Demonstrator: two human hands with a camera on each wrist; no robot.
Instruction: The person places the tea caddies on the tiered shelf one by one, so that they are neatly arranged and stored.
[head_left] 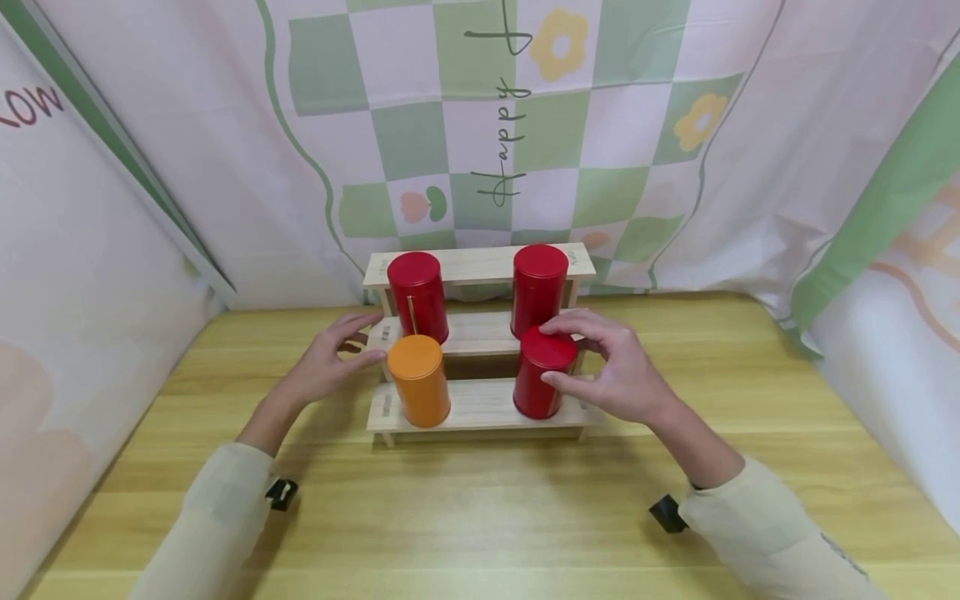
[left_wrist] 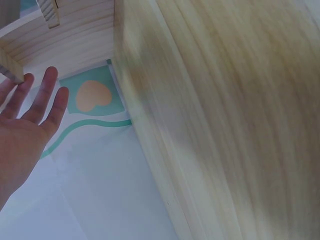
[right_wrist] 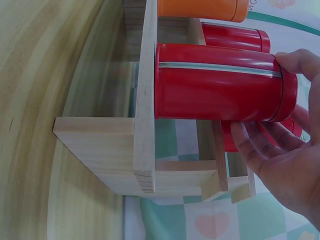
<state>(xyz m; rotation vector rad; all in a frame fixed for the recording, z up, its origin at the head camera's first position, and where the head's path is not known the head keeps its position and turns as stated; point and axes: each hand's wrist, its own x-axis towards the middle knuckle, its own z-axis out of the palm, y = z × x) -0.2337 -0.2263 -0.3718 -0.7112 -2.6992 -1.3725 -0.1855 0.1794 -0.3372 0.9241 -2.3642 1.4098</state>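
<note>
A three-step wooden shelf [head_left: 480, 406] holds several lidded tins. My right hand [head_left: 622, 375] grips the red tin [head_left: 537, 395] at the right of the lowest step, thumb on its near side and fingers round the far side near the lid. That tin [right_wrist: 215, 85] stands with its base on the step in the right wrist view. At the shelf's left side, my left hand [head_left: 330, 360] has loosely spread fingers, its thumb tip beside the orange tin [head_left: 422, 392]; whether they touch is unclear. The left wrist view shows fingers [left_wrist: 44, 97] by the shelf's side.
Behind, one red tin [head_left: 418, 292] stands on the left of the middle step and another red tin [head_left: 539, 287] on its right. The shelf rests on a wood-grain table [head_left: 465, 517]. A checked curtain [head_left: 480, 133] hangs close behind it.
</note>
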